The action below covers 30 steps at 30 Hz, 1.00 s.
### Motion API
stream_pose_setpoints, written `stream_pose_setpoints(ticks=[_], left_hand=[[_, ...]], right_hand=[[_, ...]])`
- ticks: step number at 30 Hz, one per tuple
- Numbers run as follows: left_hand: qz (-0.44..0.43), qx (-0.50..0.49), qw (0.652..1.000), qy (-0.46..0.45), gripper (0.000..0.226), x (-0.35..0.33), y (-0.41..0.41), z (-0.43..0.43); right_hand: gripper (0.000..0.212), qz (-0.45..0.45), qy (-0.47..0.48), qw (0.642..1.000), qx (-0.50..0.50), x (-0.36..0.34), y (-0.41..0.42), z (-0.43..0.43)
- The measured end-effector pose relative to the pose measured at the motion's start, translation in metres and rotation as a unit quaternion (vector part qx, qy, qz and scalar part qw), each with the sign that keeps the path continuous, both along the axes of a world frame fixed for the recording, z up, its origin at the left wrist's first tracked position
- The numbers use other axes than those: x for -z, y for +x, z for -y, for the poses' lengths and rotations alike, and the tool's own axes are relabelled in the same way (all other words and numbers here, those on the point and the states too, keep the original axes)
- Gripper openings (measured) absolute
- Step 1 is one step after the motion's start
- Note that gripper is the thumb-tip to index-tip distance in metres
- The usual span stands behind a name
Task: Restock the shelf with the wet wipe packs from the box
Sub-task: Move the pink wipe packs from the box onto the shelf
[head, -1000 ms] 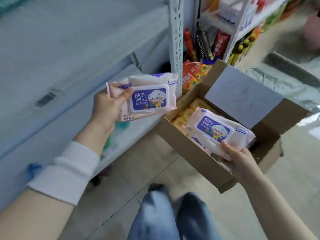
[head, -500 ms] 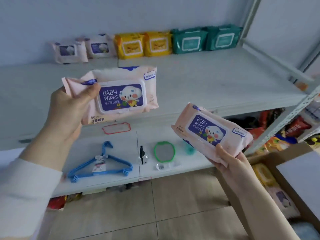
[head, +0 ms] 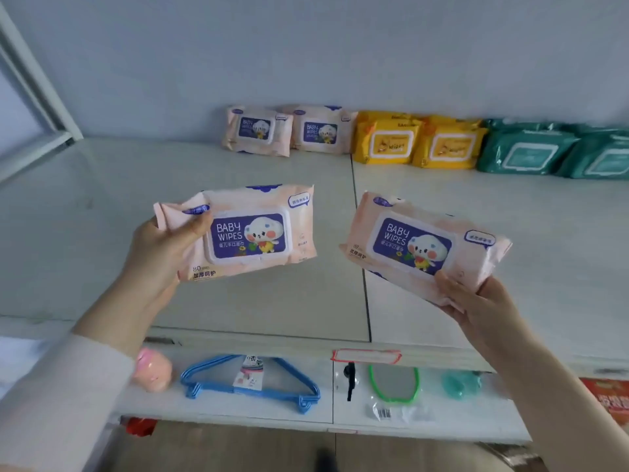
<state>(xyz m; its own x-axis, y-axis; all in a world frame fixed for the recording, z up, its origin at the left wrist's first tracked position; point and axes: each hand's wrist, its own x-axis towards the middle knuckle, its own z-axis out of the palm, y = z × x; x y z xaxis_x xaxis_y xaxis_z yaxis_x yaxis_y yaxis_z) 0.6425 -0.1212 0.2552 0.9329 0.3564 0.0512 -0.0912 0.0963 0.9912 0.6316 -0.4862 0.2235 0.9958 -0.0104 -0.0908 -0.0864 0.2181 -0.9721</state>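
Left hand (head: 160, 253) held a pink baby wipes pack (head: 252, 233) by its left end, thumb on top and fingers pinching it from behind. Right hand (head: 476, 301) gripped a second pink pack (head: 422, 247) at its lower right corner, fingers closed around it, pack tilted. Both hovered above the shelf (head: 102, 233), well short of the back row: two pink packs (head: 289, 131), yellow packs (head: 418, 143), green packs (head: 558, 155). Box not in view. Risks: the corner grip on the right pack looked loose, so the soft pack could sag or slip; placing both at once could nudge the standing pink row over or leave the faces crooked.
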Motion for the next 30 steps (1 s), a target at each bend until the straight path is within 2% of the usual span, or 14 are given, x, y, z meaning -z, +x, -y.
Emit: stream_pose_setpoints(ticks=[3,8,15,19,22,24,27,30], left_hand=[[-0.007,0.013,1.000,-0.002,0.014,0.004,0.056,-0.009],[-0.024,0.009,1.000,-0.016,0.023,0.017,0.130,-0.020],[-0.015,0.060,0.998,0.003,0.030,0.025,0.236,-0.058],[-0.033,0.088,0.995,0.019,0.032,0.040,0.304,-0.081],[-0.040,0.090,0.995,0.022,0.022,0.055,0.344,-0.097],[-0.033,0.091,0.995,0.026,0.011,0.058,0.362,-0.102],[0.002,0.094,0.995,0.038,0.014,0.060,0.380,-0.104],[0.027,0.083,0.996,0.034,0.013,0.064,0.382,-0.101]], right_hand=[[0.025,0.018,-0.040,0.999,-0.017,-0.001,0.062,-0.011],[0.027,0.017,-0.075,0.997,-0.028,-0.008,0.156,-0.035],[0.034,0.052,-0.109,0.992,-0.043,-0.021,0.278,-0.092],[0.045,0.025,-0.226,0.973,0.035,-0.002,0.333,-0.129],[0.047,0.000,-0.250,0.959,0.137,0.019,0.357,-0.141],[0.043,-0.006,-0.276,0.940,0.199,0.027,0.366,-0.145],[0.022,-0.008,-0.299,0.919,0.256,0.032,0.376,-0.150],[0.028,-0.005,-0.314,0.906,0.283,0.036,0.377,-0.153]])
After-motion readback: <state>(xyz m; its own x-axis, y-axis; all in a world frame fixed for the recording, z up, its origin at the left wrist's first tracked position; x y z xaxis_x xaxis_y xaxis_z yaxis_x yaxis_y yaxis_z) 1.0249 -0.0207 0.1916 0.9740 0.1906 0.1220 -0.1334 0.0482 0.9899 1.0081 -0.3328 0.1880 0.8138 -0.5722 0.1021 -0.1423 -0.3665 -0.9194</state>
